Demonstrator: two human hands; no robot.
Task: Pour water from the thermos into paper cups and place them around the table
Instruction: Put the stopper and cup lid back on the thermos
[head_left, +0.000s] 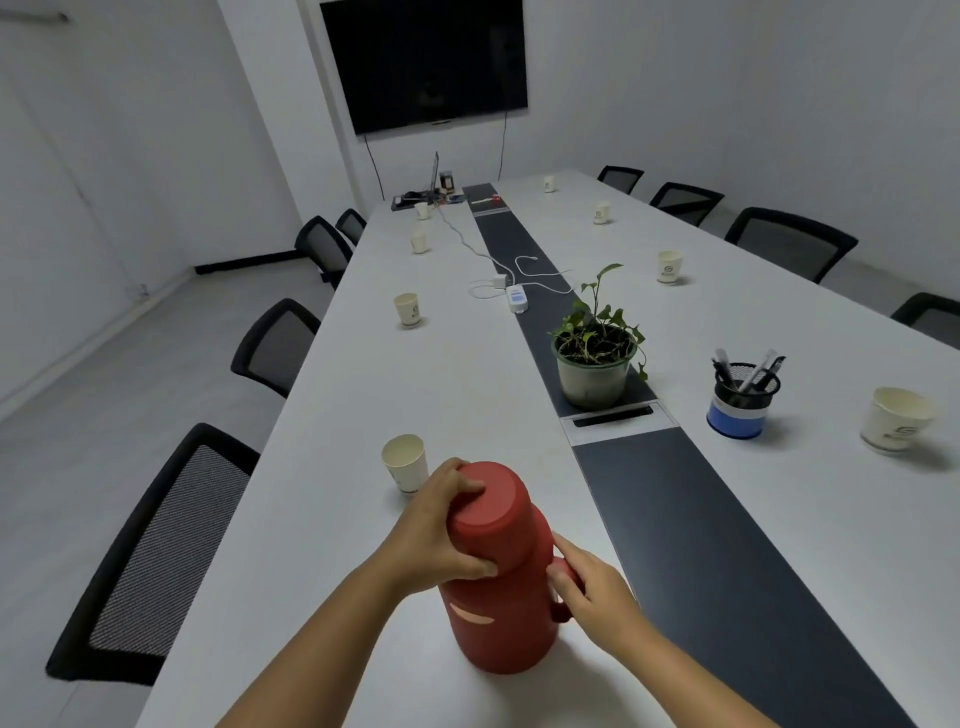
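**A:** Starting on the left side, black mesh chairs (156, 551) line the long white table (322, 545), and paper cups run down that edge. The nearest cup (404, 461) stands upright and open just beyond the thermos; I can't tell whether there's water in it.

**B:** And the left hand (441, 535) is right beside that cup, fingers wrapped over the red cap (491, 512) of the thermos, thumb on the near side, clamped around it.

**A:** The red thermos (501, 597) stands upright on the table at the near end, cap on, just left of the dark centre strip (701, 545).

**B:** Moving across, the right hand (592, 590) has its fingers curled on the thermos handle (563, 587), closed around it at the right flank of the body.

**A:** Up the middle strip there's a potted plant (597, 353), and past it a white charger and cables (511, 288).

**B:** Further right, a mesh pen holder (743, 400) with pens, blue band at its base. Then a paper cup (896, 418) near the right edge, upright, printed logo facing us.

**A:** More cups along the right side going away, one (669, 266) level with the plant's tip. More chairs there, and a dark screen (426, 57) on the far wall.
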